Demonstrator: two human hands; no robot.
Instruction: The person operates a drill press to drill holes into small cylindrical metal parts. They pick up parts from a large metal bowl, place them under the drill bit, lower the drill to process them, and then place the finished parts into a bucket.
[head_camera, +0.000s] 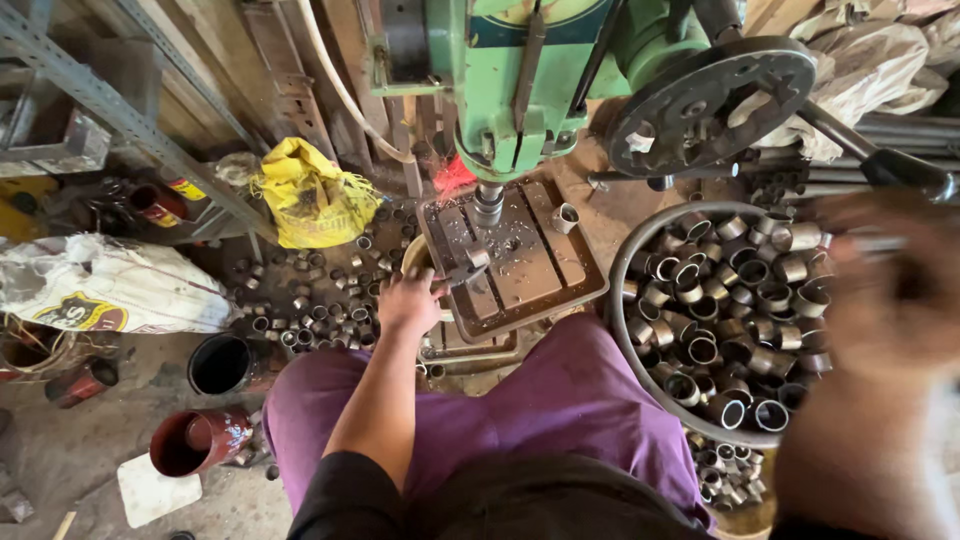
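Observation:
I sit at a green drill press (520, 80) with purple cloth over my knees. My left hand (410, 300) reaches to the left edge of the slotted drill table (540, 270), and its fingertips pinch a short metal sleeve (468, 264) just below the chuck (488, 205). Another sleeve (565, 217) lies at the table's far side. My right hand (890, 290) is raised and badly blurred over a round basin (625, 340) full of several metal sleeves. It sits below the black feed lever handle (905, 172). What it holds cannot be made out.
Loose sleeves (310, 300) litter the floor to the left, beside a yellow bag (310, 195), a white sack (100, 285) and dark red pipe pieces (195, 440). A black feed wheel (710, 105) sticks out on the right. Steel bars (860, 150) lie behind it.

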